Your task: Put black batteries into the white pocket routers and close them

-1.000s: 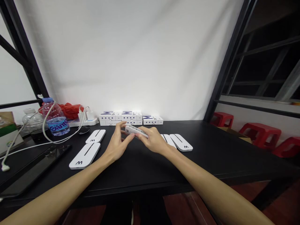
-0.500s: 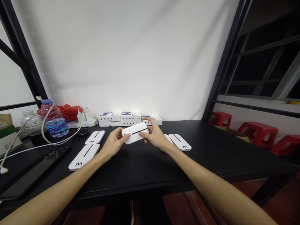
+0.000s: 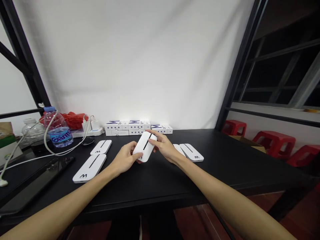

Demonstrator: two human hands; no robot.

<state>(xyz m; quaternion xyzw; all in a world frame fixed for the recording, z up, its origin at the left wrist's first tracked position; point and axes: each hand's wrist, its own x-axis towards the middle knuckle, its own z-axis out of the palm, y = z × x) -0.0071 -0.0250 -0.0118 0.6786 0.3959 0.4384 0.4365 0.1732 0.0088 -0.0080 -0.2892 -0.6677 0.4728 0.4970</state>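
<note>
A white rounded pocket device [image 3: 145,146] with a black slot down its face is held up between my hands, tilted lengthwise. My left hand [image 3: 124,158] grips its lower end, and my right hand [image 3: 162,147] holds its upper end with the fingers over the top. Two matching devices lie to the left, one [image 3: 101,147] behind the other [image 3: 89,168], both marked with a black M. Two more lie to the right, the nearer [image 3: 191,152] partly covering another [image 3: 179,149].
Stacked white boxes [image 3: 137,127] stand at the back of the black table [image 3: 225,156]. At left are a water bottle [image 3: 58,131], a power strip [image 3: 92,132] with white cables, and a dark tablet [image 3: 37,181]. Red stools [image 3: 275,141] stand beyond the right edge.
The device has turned from lying crosswise between my hands to pointing lengthwise, its far end tilted to the right. My hands have moved closer together around it.
</note>
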